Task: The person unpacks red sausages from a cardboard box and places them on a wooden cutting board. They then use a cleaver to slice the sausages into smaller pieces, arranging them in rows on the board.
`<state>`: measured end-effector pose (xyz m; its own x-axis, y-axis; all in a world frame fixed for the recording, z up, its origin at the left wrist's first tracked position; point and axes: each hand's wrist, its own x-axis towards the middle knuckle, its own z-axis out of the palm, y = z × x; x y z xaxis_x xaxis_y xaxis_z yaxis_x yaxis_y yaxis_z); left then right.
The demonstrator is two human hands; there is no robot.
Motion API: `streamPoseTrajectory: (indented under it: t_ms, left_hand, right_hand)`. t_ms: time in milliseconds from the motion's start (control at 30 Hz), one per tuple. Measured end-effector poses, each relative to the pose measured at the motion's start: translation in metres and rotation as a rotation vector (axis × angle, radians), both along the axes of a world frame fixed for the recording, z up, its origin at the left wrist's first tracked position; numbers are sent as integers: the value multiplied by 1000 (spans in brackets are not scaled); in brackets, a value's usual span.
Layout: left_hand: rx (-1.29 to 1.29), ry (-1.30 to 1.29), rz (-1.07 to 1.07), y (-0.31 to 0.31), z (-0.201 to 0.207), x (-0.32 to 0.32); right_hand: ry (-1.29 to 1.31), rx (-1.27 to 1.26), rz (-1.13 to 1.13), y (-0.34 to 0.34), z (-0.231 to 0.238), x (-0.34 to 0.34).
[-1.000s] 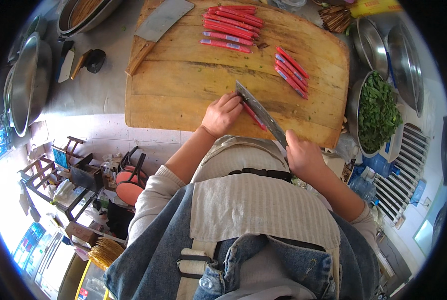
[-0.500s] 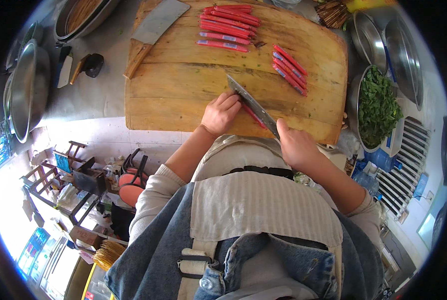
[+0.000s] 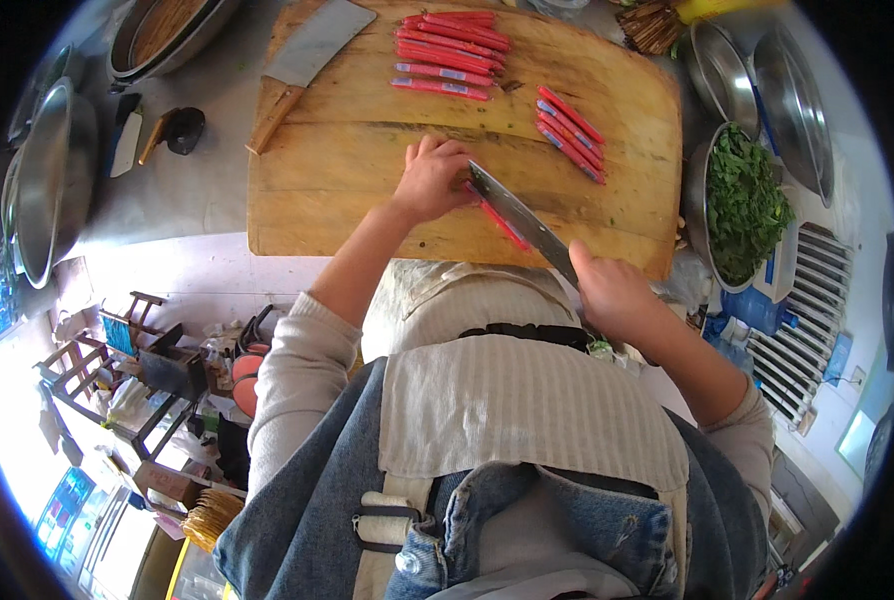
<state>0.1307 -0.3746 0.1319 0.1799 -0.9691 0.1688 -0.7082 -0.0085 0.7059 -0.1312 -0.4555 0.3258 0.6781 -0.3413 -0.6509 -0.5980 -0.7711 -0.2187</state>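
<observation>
My right hand (image 3: 612, 295) is closed round the handle of a kitchen knife (image 3: 522, 220), whose blade slants up and left over the board's near edge. Alongside the blade lies a red-wrapped sausage (image 3: 505, 225). Its far end is at the fingers of my left hand (image 3: 434, 180), which are bent and closed on it near the knife's tip; the exact grip is partly hidden. Farther back on the wooden cutting board (image 3: 347, 200) lies a pile of red-wrapped sausages (image 3: 449, 52). A smaller group of sausages (image 3: 570, 135) rests to the right.
A cleaver (image 3: 319, 45) lies at the board's far left. Beyond the left edge are a small knife (image 3: 127, 140), a black-and-wood tool (image 3: 177, 132) and metal basins (image 3: 47, 190). On the right stands a bowl of leafy greens (image 3: 747, 205), with steel bowls (image 3: 792, 110) behind.
My left hand has moved a little away from me and to the left, its fingers at the sausage's end. The knife in my right hand has shifted slightly right and nearer me.
</observation>
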Motion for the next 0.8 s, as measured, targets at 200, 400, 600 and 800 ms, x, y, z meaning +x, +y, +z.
streamPoseTrajectory:
  t_ms: [200,400,600,800]
  left_hand:
    - [141,-7,-269,-19,-8,23]
    - [129,12,-293,-18,-4,25]
    - [146,24,-306,-19,-2,27]
    - [182,-3,-315,-19,2,27]
  right_hand:
    - [103,-15,-9,1,5,0]
    - [165,24,-47,4,24,-14]
    - [258,38,-69,6,36,-27]
    - [238,44,-69,3,35,-45]
